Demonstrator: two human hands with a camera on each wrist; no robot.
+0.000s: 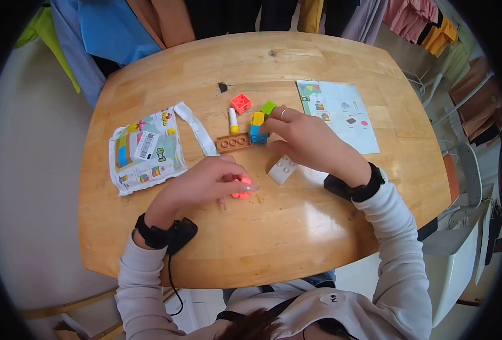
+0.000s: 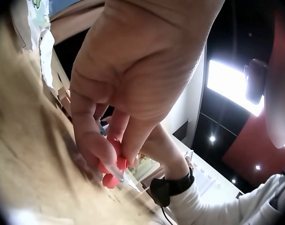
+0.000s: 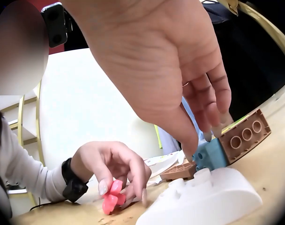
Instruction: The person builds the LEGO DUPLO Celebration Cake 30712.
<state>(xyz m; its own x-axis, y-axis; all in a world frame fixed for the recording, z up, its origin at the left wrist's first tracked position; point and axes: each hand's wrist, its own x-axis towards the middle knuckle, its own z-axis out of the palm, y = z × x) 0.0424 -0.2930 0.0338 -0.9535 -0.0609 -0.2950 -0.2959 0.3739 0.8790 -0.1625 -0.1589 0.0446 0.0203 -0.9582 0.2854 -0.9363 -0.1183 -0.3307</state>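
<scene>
My left hand (image 1: 208, 180) pinches a pink flower-shaped toy piece (image 3: 113, 197) between thumb and fingers, low over the table. Fingertips partly cover that piece in the head view. My right hand (image 1: 305, 136) reaches down to a blue building brick (image 3: 211, 155), its thumb on one side and its fingertips on the other. Against the blue brick stands a brown plate (image 3: 245, 136), its hollow underside showing in the right wrist view. A yellow brick (image 1: 258, 118) and a green brick (image 1: 268, 107) are close by the right fingers. Nearer me sits a white curved brick (image 1: 283, 170).
Beyond the hands lie a red brick (image 1: 240, 103), a white-and-yellow candle-like piece (image 1: 233, 120) and another brown plate (image 1: 233, 143). The printed package (image 1: 149, 148) is on the left, the instruction sheet (image 1: 341, 116) on the right. A small black scrap (image 1: 222, 87) lies farther back.
</scene>
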